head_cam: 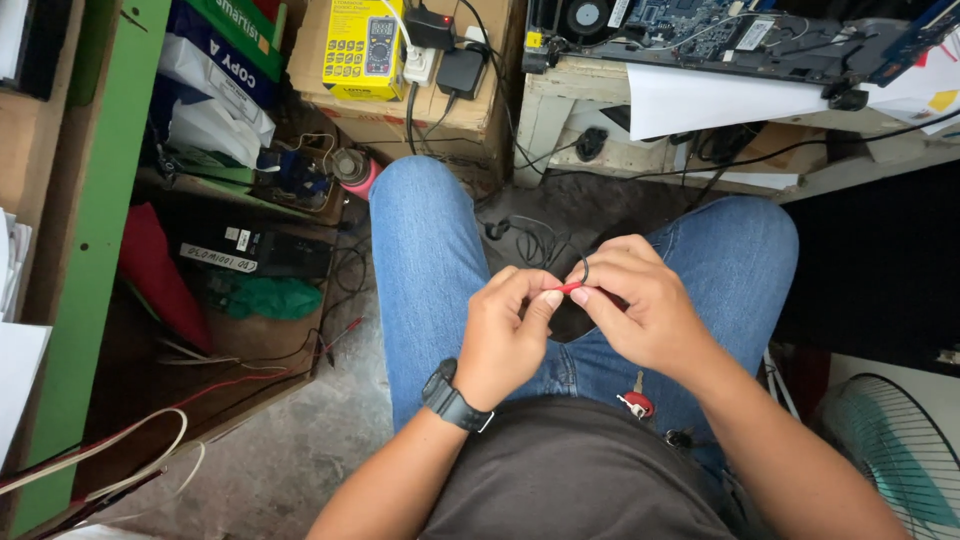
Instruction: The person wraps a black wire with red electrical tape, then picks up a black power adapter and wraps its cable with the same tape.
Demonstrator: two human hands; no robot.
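My left hand (505,335) and my right hand (640,305) meet over my lap, between my knees in blue jeans (430,260). Together they pinch a thin red wire (568,289) whose short end shows between the fingertips. A black wire (584,268) loops up beside my right index finger. A black watch (453,400) sits on my left wrist. How the two wires join is hidden by the fingers.
A workbench (560,90) ahead carries an opened laptop chassis (720,35) and white paper. A cardboard box (470,110) holds a yellow multimeter box (362,48) and a power strip. A green shelf (100,240) with clutter stands at left, loose cables (530,240) lie on the floor, a fan (895,440) at right.
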